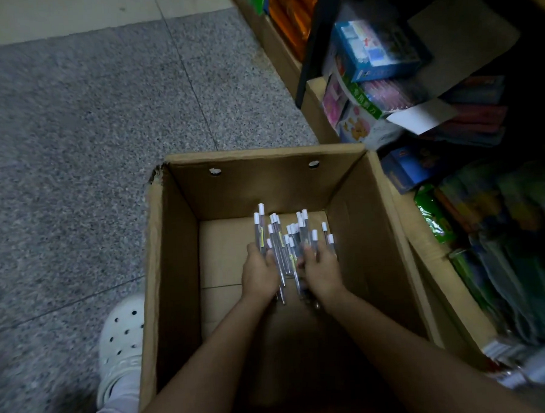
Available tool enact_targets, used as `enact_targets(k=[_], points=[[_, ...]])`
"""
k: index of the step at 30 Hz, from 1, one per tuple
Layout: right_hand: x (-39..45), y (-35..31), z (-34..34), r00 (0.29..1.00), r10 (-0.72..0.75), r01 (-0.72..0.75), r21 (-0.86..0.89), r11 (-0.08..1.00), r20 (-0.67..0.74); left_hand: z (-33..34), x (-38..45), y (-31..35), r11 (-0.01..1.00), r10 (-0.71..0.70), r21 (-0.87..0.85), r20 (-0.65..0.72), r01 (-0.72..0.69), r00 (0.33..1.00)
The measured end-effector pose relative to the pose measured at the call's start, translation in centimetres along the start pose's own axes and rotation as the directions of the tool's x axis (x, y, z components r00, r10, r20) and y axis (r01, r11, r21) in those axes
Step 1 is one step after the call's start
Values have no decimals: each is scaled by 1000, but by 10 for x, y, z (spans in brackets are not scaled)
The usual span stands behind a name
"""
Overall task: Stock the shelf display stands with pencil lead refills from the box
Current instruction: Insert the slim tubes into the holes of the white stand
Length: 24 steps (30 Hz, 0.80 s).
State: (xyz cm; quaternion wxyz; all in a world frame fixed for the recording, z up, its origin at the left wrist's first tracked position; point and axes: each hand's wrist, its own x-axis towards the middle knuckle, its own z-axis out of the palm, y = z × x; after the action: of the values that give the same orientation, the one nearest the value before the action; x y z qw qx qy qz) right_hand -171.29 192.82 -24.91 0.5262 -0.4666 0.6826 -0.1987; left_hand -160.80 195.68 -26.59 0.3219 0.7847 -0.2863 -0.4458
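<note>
Deep in the open cardboard box (177,274), near its far wall, I see the pencil lead refills (282,243): slim clear tubes with white caps, bunched in a loose sheaf with caps pointing toward that far wall, their near ends resting toward the box's bare floor.

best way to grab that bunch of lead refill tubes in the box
Grip the refill tubes around the clear middle of the bunch, below the white caps, closing in from both sides as the left hand and right hand do. The tubes are thin, lie roughly parallel and point away from the person, so side pressure probably keeps them bundled. Reach down through the cardboard box's open top.
</note>
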Motion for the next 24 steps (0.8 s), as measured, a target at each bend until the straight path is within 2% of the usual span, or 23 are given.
enact_targets(k=[1, 3, 5, 7, 10, 13, 15, 19, 22, 24], points=[[-11, -6, -3, 998, 34, -40, 142, 989, 45, -4, -8, 8, 998, 17, -54, 39, -15, 999], [-33, -20, -12, 995, 13, -43, 320, 946, 96, -13, -26, 29, 970, 17, -242, 114, 11, 993], [-57, -38, -27, 992, -68, 23, 391, 920, 103, -27, -48, 57, 928, 42, -373, 169, 25, 985], [-82, -60, -45, 983, -162, 111, 435, 894, 82, -43, -72, 91, 872, 140, -489, 235, -7, 962], [-124, -97, -79, 949, -312, 258, 465, 847, 41, -64, -112, 143, 849, 352, -509, 346, -141, 870], [-165, -126, -121, 889, -458, 425, 428, 798, -29, -74, -152, 192, 826, 511, -509, 495, -242, 703], [-191, -141, -151, 845, -529, 516, 374, 770, -77, -77, -179, 222, 817, 567, -456, 521, -353, 638], [-238, -154, -209, 763, -615, 647, 253, 720, -198, -66, -228, 268, 758, 652, -449, 501, -473, 569], [-266, -151, -256, 660, -671, 700, -49, 713, -339, -47, -259, 294, 738, 669, -552, 520, -388, 531], [-280, -145, -292, 603, -622, 656, -133, 743, -500, -33, -274, 305, 737, 671, -569, 547, -365, 500]])
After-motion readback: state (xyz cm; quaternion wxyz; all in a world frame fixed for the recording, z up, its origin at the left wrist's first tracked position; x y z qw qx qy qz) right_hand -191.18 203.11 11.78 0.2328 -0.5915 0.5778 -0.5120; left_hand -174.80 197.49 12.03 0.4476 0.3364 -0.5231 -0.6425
